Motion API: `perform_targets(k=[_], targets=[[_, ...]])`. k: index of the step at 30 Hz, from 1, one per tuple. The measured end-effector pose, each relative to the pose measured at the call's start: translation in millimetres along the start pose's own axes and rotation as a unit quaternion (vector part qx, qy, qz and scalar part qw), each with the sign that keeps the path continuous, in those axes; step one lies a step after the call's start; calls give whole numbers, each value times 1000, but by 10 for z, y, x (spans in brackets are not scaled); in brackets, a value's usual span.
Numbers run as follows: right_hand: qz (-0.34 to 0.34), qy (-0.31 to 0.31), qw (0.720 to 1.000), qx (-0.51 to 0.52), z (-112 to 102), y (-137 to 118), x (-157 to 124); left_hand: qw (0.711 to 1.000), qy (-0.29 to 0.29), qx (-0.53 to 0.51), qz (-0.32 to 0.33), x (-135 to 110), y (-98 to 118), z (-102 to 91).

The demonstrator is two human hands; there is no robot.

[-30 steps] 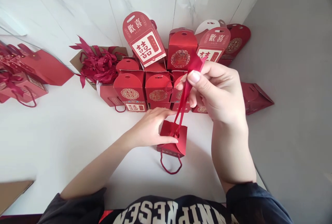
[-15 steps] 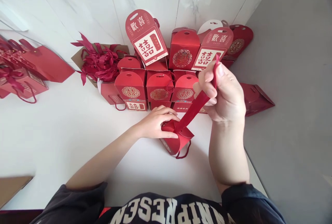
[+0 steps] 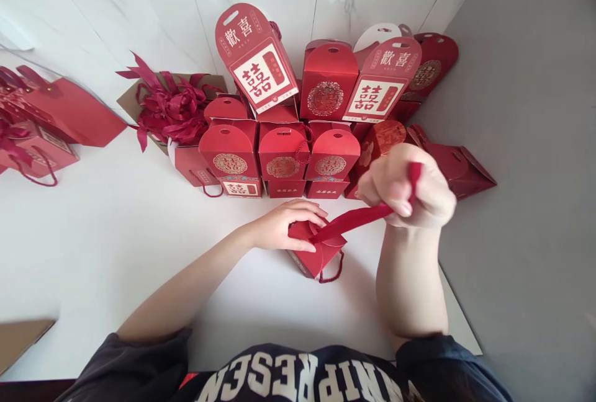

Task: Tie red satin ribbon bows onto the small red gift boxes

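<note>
A small red gift box with a cord handle sits on the white table in front of me. My left hand grips its top, thumb on the near side and fingers on the far side. A dark red ribbon runs from the top of the box up to the right. My right hand is closed around the ribbon's other end, raised to the right of the box and a little blurred. The ribbon looks stretched between box and hand.
Behind stand stacked red gift boxes, with a tilted box on top. An open carton of ribbons is at the back left. Red bags stand farther left. A grey panel bounds the right; cardboard lies near left.
My right hand has moved right and lower, turning over, so the ribbon now slants more flatly. My left hand stays on the gift box. The view has shifted slightly.
</note>
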State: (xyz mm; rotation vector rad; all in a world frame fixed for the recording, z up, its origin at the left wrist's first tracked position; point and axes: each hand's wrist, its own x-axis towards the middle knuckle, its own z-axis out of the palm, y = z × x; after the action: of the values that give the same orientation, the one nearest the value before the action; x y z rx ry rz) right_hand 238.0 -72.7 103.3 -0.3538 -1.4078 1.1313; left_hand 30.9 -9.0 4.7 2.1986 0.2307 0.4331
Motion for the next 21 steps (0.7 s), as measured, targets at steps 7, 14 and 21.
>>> perform_targets(k=[7, 14, 21], targets=[[-28, -187, 982, -6, -300, -160, -157, 996, -42, 73, 2, -3, 50, -65], [-76, -108, 991, 7, -72, -83, -44, 994, -29, 97, -29, -14, 132, -41], [4, 78, 996, -49, 243, -105, 274, 999, -6, -28, -36, 41, 200, -9]])
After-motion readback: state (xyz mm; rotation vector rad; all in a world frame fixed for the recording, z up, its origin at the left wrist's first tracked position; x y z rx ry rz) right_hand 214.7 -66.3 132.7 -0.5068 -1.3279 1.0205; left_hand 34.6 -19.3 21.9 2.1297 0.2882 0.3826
